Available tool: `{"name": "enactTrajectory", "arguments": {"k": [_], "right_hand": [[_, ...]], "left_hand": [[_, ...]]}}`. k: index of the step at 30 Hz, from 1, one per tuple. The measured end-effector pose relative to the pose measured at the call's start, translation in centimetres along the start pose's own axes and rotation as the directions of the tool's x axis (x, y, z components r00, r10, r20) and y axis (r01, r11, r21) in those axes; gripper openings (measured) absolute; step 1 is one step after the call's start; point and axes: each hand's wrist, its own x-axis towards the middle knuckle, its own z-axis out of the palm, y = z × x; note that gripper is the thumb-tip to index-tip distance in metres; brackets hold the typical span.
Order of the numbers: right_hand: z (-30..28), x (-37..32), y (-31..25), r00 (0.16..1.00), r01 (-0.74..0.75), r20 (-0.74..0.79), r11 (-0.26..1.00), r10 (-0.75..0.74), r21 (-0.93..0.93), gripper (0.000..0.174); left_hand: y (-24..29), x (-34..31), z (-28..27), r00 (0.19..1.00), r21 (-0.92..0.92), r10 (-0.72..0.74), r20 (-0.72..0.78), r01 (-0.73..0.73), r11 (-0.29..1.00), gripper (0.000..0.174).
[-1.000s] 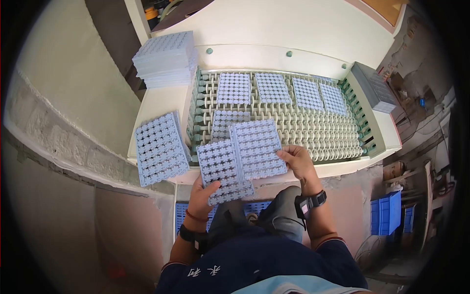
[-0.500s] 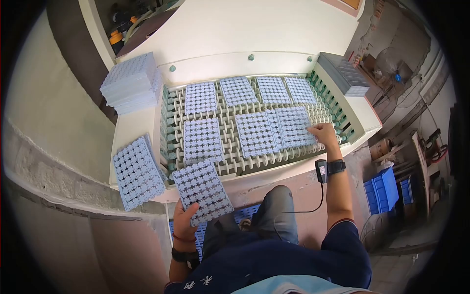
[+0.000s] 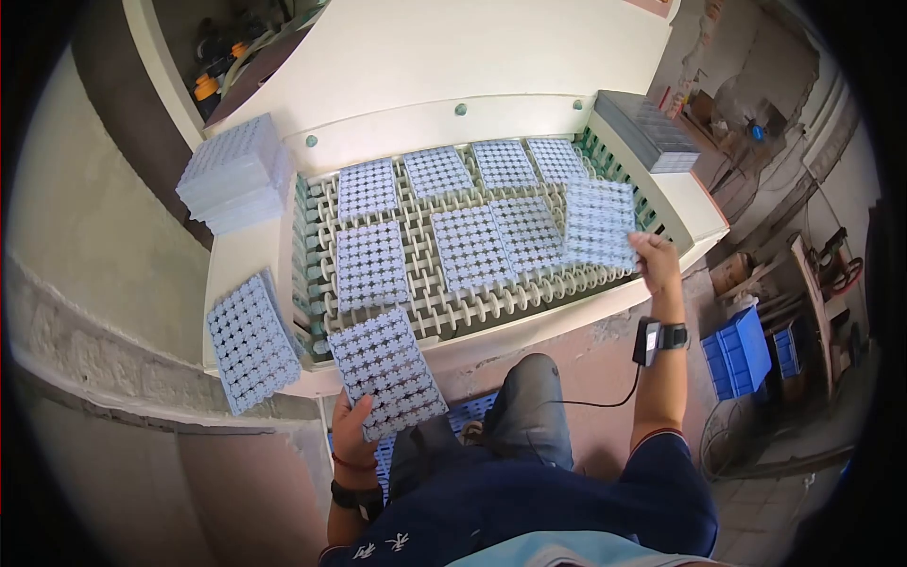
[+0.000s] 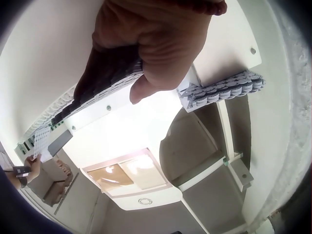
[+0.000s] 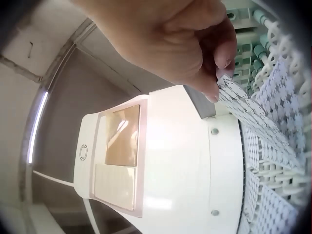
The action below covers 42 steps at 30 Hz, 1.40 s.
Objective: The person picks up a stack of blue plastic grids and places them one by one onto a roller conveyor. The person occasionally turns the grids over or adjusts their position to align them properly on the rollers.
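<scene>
My right hand [image 3: 658, 260] pinches a light blue perforated panel [image 3: 600, 222] by its right edge, over the right end of the roller conveyor [image 3: 472, 307]. In the right wrist view, thumb and fingertips grip the corner of this panel [image 5: 251, 114], which slants above the rollers. Low at the front left, my left hand [image 3: 351, 425] holds another such panel [image 3: 387, 369], thumb on its face and fingers underneath. Between the hands, a front-row panel [image 3: 371, 265] and two adjoining panels [image 3: 472, 248] lie on the rollers. Several more form a back row [image 3: 436, 172].
A tall stack of light blue panels [image 3: 231, 175] stands on the machine's left ledge, with a smaller pile [image 3: 250, 340] nearer me, overhanging the edge. Grey stacked pieces [image 3: 652, 132] sit on the right ledge. Blue crates [image 3: 737, 354] stand lower right.
My right hand has moved from over the left-hand panels to the conveyor's right end. Two panels now lie side by side in the front row, and it holds another. The left hand keeps its panel.
</scene>
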Motion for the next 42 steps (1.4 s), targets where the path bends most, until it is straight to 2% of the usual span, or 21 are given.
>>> {"name": "enactTrajectory", "arguments": {"k": [2,4,6,9,11,12,13,14,18,19,23,25,29,32,34,35,36,37,38,40,42], "right_hand": [[5.4,-4.1,-0.3,0.994,-0.096,0.06,0.991,0.09,0.093,0.018],[10.4,-7.8,0.3,0.935,-0.22,0.333,0.938,0.124,0.268,0.018],[15.1,-11.1,0.2,0.822,-0.355,0.534,0.912,0.2,0.205,0.02],[19.7,-13.9,0.4,0.727,-0.349,0.649,0.934,0.222,0.071,0.023],[21.2,-14.2,0.3,0.721,-0.156,0.687,0.987,0.091,0.033,0.025],[21.4,-13.8,0.2,0.716,-0.155,0.693,0.987,0.09,0.032,0.025],[21.5,-12.9,0.0,0.789,0.38,0.558,0.918,-0.255,-0.118,0.024],[21.6,-11.9,-0.4,0.646,0.76,0.475,0.562,-0.598,-0.326,0.023],[22.9,-8.2,0.0,0.614,0.78,0.557,0.322,-0.558,-0.537,0.035],[23.3,-7.6,0.6,0.644,0.765,0.636,0.356,-0.424,-0.537,0.04],[25.6,-6.4,2.8,0.585,0.81,0.685,0.27,-0.434,-0.521,0.039],[26.1,-5.9,1.9,0.57,0.815,0.727,0.373,-0.381,-0.443,0.039],[26.3,-6.2,0.5,0.559,0.814,0.749,0.409,-0.357,-0.413,0.039],[24.5,-9.6,-2.5,0.57,0.795,0.675,0.522,-0.469,-0.308,0.036],[23.3,-11.7,-3.2,0.719,0.424,0.689,0.841,-0.087,-0.336,0.032],[22.9,-12.6,-2.2,0.723,0.419,0.685,0.842,-0.083,-0.341,0.032],[22.5,-13.6,-0.8,0.656,0.231,0.753,0.935,0.056,-0.271,0.03],[22.1,-14.5,0.1,0.549,0.02,0.818,0.976,0.17,-0.216,0.028],[21.7,-15.1,0.5,0.55,0.017,0.817,0.975,0.174,-0.22,0.028],[20.9,-16.1,0.8,0.504,-0.228,0.806,0.948,0.308,-0.22,0.023],[19.7,-16.5,0.6,0.657,-0.304,0.701,0.948,0.278,-0.091,0.02]], "left_hand": [[-0.4,0.4,0.4,1.0,0.01,-0.021,0.002,0.021,1.0,0.037],[-0.8,0.6,0.8,0.999,0.009,-0.032,0.012,0.031,0.999,0.036],[-1.0,0.7,1.4,0.999,0.007,-0.032,0.016,0.032,0.999,0.036],[-0.8,0.5,1.6,1.0,-0.005,0.014,0.016,-0.014,1.0,0.037],[-0.6,0.2,0.9,1.0,0.003,0.004,-0.012,-0.004,1.0,0.038],[-0.4,-0.1,0.6,1.0,0.002,0.01,-0.017,-0.01,1.0,0.038],[-0.3,-0.4,0.3,0.999,0.007,0.015,-0.042,-0.015,1.0,0.039],[-0.2,-0.5,0.0,0.998,0.01,0.019,-0.064,-0.019,1.0,0.04],[0.1,-0.9,-0.1,0.998,-0.046,0.005,-0.062,-0.008,0.999,0.04],[-0.2,-0.8,-0.6,0.998,-0.039,0.006,-0.062,-0.008,0.999,0.04],[-0.4,-0.8,-0.6,0.999,-0.038,-0.002,-0.047,0.0,0.999,0.039],[-0.3,-0.8,-0.6,0.999,-0.024,0.0,-0.041,-0.001,1.0,0.039],[0.0,-0.9,-1.0,0.998,-0.005,0.005,-0.056,-0.005,1.0,0.038],[0.5,-1.1,-0.5,0.998,0.01,0.011,-0.06,-0.01,1.0,0.038],[0.3,-0.9,-0.8,0.998,0.006,0.012,-0.055,-0.011,1.0,0.039],[0.2,-0.7,-0.8,0.999,0.002,0.018,-0.04,-0.018,1.0,0.039],[0.2,-0.5,-0.5,0.999,-0.001,0.012,-0.037,-0.012,1.0,0.039],[0.2,-0.4,-0.2,1.0,-0.012,-0.011,-0.027,0.011,1.0,0.04],[0.3,-0.2,0.1,0.999,-0.022,-0.032,-0.019,0.032,0.999,0.041],[0.2,0.1,0.3,0.999,0.003,-0.042,-0.005,0.042,0.999,0.042],[0.2,0.0,0.0,0.999,0.032,-0.04,-0.008,0.04,0.999,0.042]]}}
